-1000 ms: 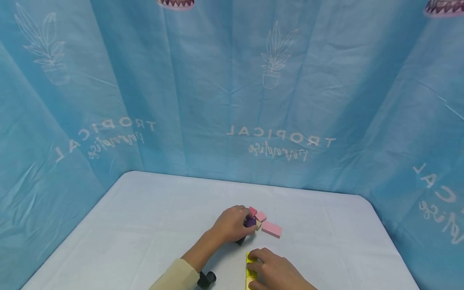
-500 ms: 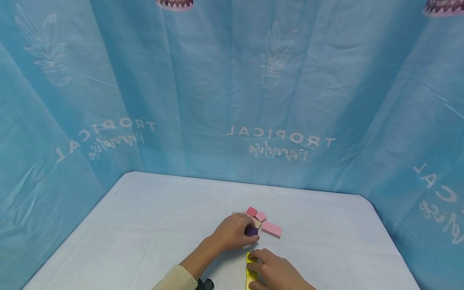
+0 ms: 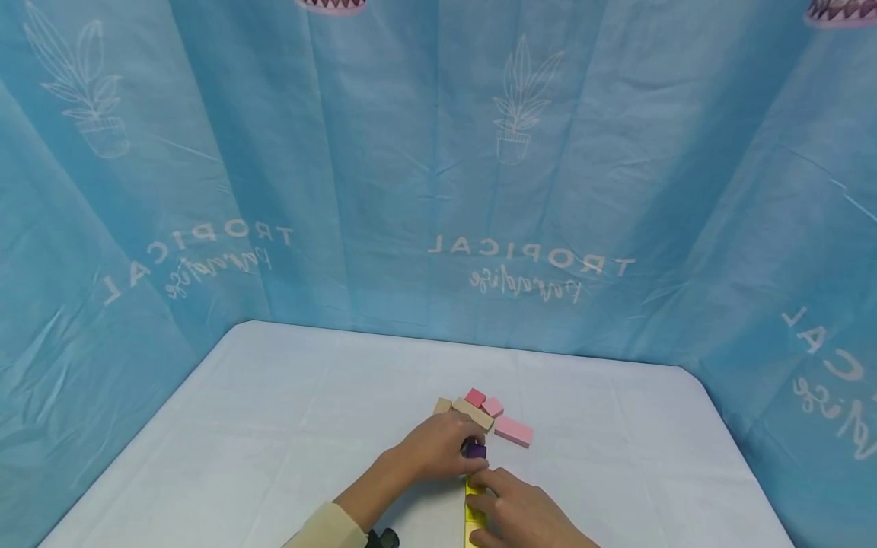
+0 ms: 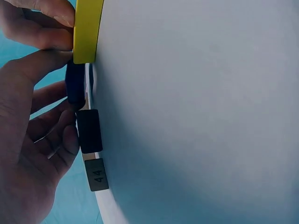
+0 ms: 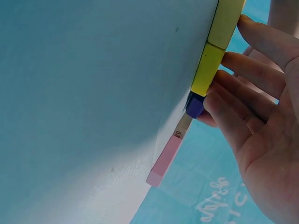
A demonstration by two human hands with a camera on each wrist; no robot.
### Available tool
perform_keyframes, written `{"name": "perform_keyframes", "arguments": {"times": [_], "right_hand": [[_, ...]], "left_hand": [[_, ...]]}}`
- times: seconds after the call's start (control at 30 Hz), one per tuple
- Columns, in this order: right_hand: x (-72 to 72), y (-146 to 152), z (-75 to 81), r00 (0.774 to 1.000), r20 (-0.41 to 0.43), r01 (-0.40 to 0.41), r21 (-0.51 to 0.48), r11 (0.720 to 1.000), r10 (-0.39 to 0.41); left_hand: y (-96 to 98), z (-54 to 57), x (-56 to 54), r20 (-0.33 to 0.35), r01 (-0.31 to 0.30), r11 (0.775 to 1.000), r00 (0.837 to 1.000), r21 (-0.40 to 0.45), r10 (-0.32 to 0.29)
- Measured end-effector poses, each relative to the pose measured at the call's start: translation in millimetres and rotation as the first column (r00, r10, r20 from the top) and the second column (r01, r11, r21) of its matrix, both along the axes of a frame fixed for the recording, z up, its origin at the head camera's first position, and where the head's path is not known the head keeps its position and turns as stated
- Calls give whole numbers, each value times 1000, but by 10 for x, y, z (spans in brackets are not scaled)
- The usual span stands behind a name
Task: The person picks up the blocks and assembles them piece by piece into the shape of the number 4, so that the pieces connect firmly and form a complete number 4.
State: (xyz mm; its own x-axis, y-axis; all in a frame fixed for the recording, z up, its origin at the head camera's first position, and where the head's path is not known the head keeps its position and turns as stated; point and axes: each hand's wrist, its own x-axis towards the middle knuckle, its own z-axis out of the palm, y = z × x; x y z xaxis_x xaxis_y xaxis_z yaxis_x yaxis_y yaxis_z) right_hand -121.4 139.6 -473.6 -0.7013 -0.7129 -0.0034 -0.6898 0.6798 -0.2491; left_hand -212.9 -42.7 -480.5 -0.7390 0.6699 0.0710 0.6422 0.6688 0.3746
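In the head view, my left hand point(image 3: 435, 449) pinches a small dark purple block point(image 3: 476, 450) between thumb and fingers, right at the far end of a yellow row. The row is a bright yellow block point(image 5: 208, 70) with a pale yellow block point(image 5: 226, 23) behind it, end to end. My right hand point(image 3: 524, 506) rests its spread fingertips along these two blocks. In the left wrist view, the purple block meets the yellow block's end. A black block point(image 4: 88, 130) lies by my left hand's lower fingers, with a grey-brown block marked 44 point(image 4: 96, 175) beyond.
Past my left hand lie a long wooden block point(image 3: 473, 415), a shorter wooden block point(image 3: 442, 406), a long pink block point(image 3: 514, 431), a small pink block point(image 3: 492, 407) and a red-pink block point(image 3: 475, 396). Blue curtains point(image 3: 438, 190) surround the white table point(image 3: 308, 396).
My left hand has drawn the purple block from beside the wooden and pink blocks toward me, up to the yellow row. My right hand has stayed on the row.
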Motion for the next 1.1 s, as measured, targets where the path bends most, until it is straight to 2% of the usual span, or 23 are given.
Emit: {"name": "perform_keyframes", "arguments": {"times": [0.2, 0.37, 0.67, 1.1], "right_hand": [[-1, 5, 4, 1000, -22, -13, -10, 1000, 13], [0, -3, 5, 1000, 1, 8, 1, 1000, -8], [-4, 14, 1, 1000, -25, -8, -15, 1000, 8], [-3, 17, 9, 1000, -4, -4, -9, 1000, 4]], "left_hand": [[-31, 2, 6, -19, 28, 1000, 999, 0, -28], [-36, 0, 9, -20, 38, 999, 999, 18, -37], [-19, -18, 4, -24, 38, 999, 999, 21, -37], [-13, -16, 16, -8, 43, 999, 999, 3, -43]]}}
